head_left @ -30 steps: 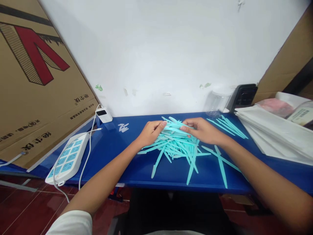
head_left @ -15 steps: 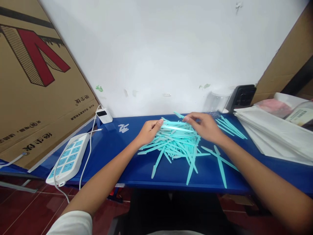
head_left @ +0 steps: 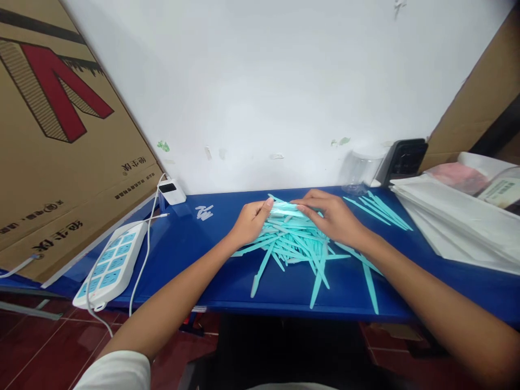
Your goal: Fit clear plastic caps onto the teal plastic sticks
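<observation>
The left hand (head_left: 248, 223) is grasping a bundle (head_left: 282, 207) of slim turquoise plastic sticks, its thumb pressing along the left end and its palm hiding whatever ends are lying inside. The right hand (head_left: 335, 216) is bringing its thumb and index finger together at the bundle's right end; its knuckles are covering the tips, so whether these fingers are gripping or only touching, I cannot tell. Glare is whitening the bundle's top and blurring single sticks together, making a count impossible.

Beneath both hands, a pile (head_left: 294, 246) of similar sticks is spreading over the smooth blue surface (head_left: 179, 260), the back of it being masked by the hands. The sticks are tapering at the tip, and some are showing paler, greyish ends. Near the front edge, 2 sticks (head_left: 370, 290) are running partly under the right forearm, which is concealing where they are crossing. Farther right, a loose fan of sticks (head_left: 379, 210) is lying flat beside thin white sheets (head_left: 450, 216).

A clear cylindrical jar (head_left: 361, 169) is nearly vanishing against the white wall (head_left: 260, 81). At left, a glossy white power strip (head_left: 111, 265) with pale blue socket panels is resting under a trailing cable (head_left: 142, 271), and the frame is cutting off a printed cardboard box (head_left: 77, 179).
</observation>
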The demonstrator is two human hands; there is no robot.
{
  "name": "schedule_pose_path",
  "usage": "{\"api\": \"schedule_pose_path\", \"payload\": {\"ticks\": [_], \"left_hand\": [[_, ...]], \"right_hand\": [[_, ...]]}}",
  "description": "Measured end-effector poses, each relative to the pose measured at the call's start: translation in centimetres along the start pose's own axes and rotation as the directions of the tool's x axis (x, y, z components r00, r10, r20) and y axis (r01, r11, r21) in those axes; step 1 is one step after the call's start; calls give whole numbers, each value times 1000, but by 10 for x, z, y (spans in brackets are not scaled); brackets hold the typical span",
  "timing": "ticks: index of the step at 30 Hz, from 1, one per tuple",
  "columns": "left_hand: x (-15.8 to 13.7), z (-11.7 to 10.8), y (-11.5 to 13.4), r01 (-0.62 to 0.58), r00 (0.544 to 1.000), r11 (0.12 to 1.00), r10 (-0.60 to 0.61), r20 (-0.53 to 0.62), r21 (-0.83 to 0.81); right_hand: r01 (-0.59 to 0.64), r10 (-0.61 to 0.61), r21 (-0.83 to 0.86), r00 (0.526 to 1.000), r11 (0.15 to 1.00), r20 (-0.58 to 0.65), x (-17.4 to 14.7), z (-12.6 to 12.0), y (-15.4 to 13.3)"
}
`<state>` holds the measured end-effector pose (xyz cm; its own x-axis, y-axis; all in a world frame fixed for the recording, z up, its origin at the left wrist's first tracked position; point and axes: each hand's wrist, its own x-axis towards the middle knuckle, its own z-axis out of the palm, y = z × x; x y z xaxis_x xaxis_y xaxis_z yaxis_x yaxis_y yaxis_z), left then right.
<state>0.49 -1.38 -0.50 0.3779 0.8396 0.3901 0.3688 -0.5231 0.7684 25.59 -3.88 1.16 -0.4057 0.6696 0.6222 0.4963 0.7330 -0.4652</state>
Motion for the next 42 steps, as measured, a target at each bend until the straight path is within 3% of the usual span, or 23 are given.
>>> {"api": "schedule_pose_path", "payload": {"ticks": [8,14,22,25,29,34,42], "left_hand": [[-2,-2,6,-10,999,1000,11,42,-21],[-2,-3,11,-55,997,998,53,53,37],[-2,-5,16,-142,989,978,133,71,151],[-2,-5,17,-144,988,978,135,73,151],[-3,-5,15,-130,991,985,124,58,117],[-1,-4,8,-75,997,997,75,29,13],[-1,-1,11,-67,998,997,66,25,37]], "right_hand": [[-101,91,152,993,983,75,0,-1,-6],[-259,235,290,965,921,115,1,0,-7],[-178,179,-16,983,984,48,0,-3,6],[-243,233,100,967,965,102,1,-7,5],[-435,362,325,895,840,262,3,-11,2],[-508,495,425,856,750,150,3,-11,7],[-501,525,470,846,727,89,6,-9,9]]}}
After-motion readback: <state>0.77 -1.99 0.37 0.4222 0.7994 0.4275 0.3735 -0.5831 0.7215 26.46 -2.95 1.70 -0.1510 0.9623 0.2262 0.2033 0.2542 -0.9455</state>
